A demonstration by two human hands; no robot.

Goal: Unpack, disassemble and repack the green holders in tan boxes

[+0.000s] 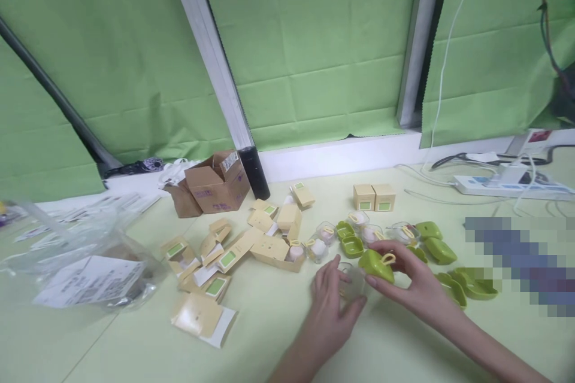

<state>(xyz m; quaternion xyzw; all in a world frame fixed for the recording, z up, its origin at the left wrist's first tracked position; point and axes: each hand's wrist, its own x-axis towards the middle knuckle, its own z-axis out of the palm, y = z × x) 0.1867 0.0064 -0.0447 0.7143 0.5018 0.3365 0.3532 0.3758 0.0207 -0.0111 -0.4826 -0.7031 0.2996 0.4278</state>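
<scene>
I can read nothing legible. The cardboard box (220, 196) at nine o'clock and white label (92, 281) at eight show blurred print.

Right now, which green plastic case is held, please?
The glossy green plastic case with a yellow loop, in the right hand; the others lie on the table.

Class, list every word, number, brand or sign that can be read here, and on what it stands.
No text is readable.
Brown cardboard box: purple print and a white label, both blurred.
Clear plastic bag: printed white sheet, blurred.
Yellow cartons: green labels, too small.
Red-marked item, far right: too small.
</scene>
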